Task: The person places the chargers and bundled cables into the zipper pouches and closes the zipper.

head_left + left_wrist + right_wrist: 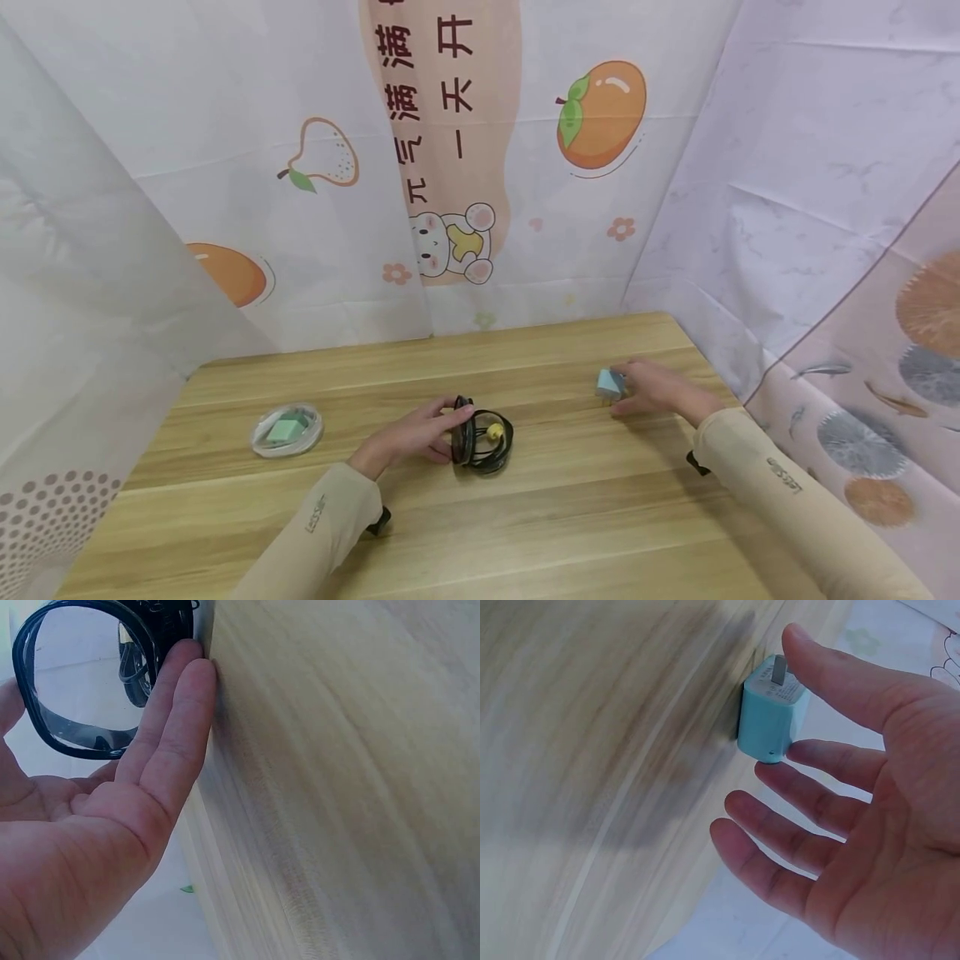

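Note:
My left hand [420,433] holds a black-rimmed, see-through rounded object [462,433] on edge at the table's middle, thumb on one side and fingers along the other. In the left wrist view the clear middle of this object [82,667] shows between the thumb and two long fingers; its exact kind cannot be told. Beside it lies a coiled black cable [501,457] with a yellow part. Over on the right, my right hand [652,387] is at a light-blue plug charger [610,383]. Its thumb and loosely bent fingers [810,791] stand around the charger, metal prong showing.
A coiled white cable [260,440] surrounds a green block-shaped charger [285,428] on the left of the wooden table [570,508]. Printed cloth [525,167] hangs close behind the table, with more cloth along both sides.

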A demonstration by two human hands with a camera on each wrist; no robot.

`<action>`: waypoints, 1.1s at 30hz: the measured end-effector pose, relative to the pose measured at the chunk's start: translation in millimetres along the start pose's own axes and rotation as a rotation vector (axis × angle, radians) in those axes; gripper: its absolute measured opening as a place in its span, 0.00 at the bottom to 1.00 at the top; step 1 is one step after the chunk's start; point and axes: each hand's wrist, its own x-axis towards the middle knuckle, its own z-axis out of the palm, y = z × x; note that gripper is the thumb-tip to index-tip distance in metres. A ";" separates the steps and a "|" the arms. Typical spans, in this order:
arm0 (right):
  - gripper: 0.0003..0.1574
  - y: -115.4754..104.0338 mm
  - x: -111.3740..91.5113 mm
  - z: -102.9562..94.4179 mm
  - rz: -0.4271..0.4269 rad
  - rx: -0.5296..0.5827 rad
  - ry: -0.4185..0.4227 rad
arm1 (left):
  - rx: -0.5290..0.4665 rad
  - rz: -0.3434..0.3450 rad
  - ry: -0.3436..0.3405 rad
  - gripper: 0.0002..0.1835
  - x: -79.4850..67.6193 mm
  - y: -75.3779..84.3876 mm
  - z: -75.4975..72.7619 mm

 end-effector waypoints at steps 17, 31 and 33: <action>0.37 4.5 9.9 6.1 0.037 0.006 0.063 | 0.003 0.001 -0.003 0.41 0.0 -2.4 -0.8; 0.33 2.3 12.3 8.1 0.020 -0.016 0.083 | 0.012 0.007 -0.013 0.38 0.1 -0.9 0.4; 0.32 1.6 12.7 8.5 0.025 -0.015 0.081 | 0.012 0.000 -0.007 0.38 0.0 -0.3 0.7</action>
